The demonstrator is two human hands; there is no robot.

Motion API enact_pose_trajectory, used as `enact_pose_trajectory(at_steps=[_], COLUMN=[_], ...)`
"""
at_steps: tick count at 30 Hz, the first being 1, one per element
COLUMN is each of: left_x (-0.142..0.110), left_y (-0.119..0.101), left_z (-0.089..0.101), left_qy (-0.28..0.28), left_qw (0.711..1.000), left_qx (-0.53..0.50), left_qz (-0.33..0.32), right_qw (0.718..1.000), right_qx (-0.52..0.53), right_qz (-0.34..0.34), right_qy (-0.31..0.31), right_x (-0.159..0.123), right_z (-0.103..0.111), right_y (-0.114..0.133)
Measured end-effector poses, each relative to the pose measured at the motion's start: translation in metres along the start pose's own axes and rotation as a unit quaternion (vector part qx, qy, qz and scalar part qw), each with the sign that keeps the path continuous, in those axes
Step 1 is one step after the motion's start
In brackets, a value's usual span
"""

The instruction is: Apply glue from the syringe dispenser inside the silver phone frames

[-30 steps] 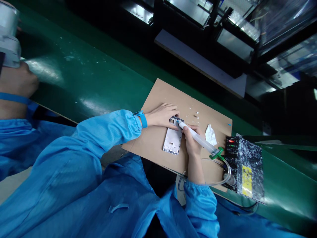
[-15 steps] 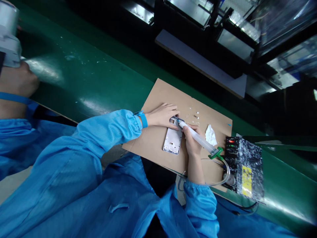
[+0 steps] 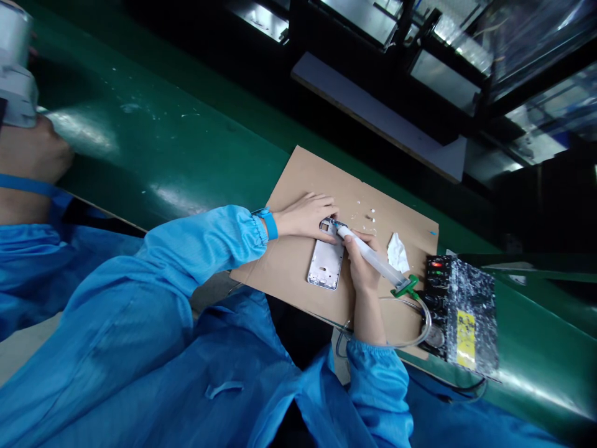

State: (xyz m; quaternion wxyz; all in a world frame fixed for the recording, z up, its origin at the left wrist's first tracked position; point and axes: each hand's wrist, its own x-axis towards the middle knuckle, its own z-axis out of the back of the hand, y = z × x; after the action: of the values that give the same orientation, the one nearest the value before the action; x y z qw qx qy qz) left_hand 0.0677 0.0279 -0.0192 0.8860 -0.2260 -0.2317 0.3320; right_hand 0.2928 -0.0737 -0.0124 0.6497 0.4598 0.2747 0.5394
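A phone frame (image 3: 325, 264), pale and rectangular with cut-outs near its upper end, lies flat on a cardboard sheet (image 3: 289, 274). My left hand (image 3: 308, 216) grips its upper left edge, fingers curled over the far side and thumb across the frame. My right hand (image 3: 364, 264) is closed round a dispensing syringe (image 3: 379, 261) of translucent white plastic, held like a pen. The tilted syringe has its tip at the upper part of the frame; whether it touches cannot be made out. A green cap (image 3: 405, 286) joins its back end to a clear hose.
A white-spattered black control box (image 3: 473, 317) with a red display stands at the right, hose leading to it. A crumpled white tissue (image 3: 397, 252) and small white blobs (image 3: 372, 211) lie on the cardboard. At far left, a co-worker's hand (image 3: 35, 149) is near a grey-white device.
Almost nothing differs. Both hands keep their hold, and the syringe tip stays over the upper part of the phone frame. The view has shifted very slightly.
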Motion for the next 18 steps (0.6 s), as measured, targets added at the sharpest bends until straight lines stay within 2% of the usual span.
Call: enact_pose_trajectory(at_steps=[18], left_x=[-0.0010], left_y=[-0.0014], left_z=[0.0022], left_qy=[0.007], left_qw=[1.000], left_qx=[-0.003], left_qz=[0.008], right_qw=[0.999], right_qx=[0.030], right_qz=[-0.015], right_qy=[0.005], right_x=[0.0008], right_z=[0.0022], right_y=[0.0019])
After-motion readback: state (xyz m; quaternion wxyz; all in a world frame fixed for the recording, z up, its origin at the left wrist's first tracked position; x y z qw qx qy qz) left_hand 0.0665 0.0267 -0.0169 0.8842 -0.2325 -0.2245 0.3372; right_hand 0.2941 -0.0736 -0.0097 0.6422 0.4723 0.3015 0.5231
